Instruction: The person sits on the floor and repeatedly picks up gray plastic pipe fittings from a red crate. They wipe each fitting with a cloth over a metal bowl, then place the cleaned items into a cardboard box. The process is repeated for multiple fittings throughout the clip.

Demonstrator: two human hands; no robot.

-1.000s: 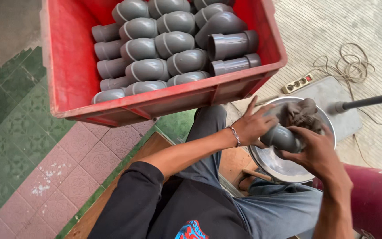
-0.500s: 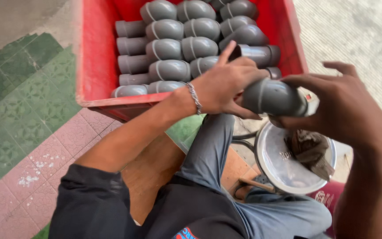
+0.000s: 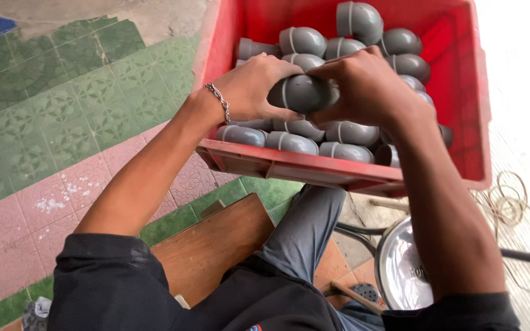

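Note:
A grey plastic pipe elbow (image 3: 302, 93) is held between both my hands just above the near side of a red plastic crate (image 3: 314, 168). My left hand (image 3: 254, 89), with a metal chain bracelet on its wrist, grips the elbow's left end. Over its right end closes my right hand (image 3: 358, 86). Inside the crate lie several more grey pipe elbows (image 3: 351, 132), packed in rows beneath my hands.
A round metal bowl (image 3: 400, 270) sits on the floor at the lower right, near a coil of pale cord (image 3: 510, 196). A wooden board (image 3: 216, 245) lies under my leg. Green and pink patterned tiles (image 3: 62, 135) cover the floor on the left.
Both hands have carried the grey elbow from the metal bowl up and over to the red crate. The view has swung towards the crate.

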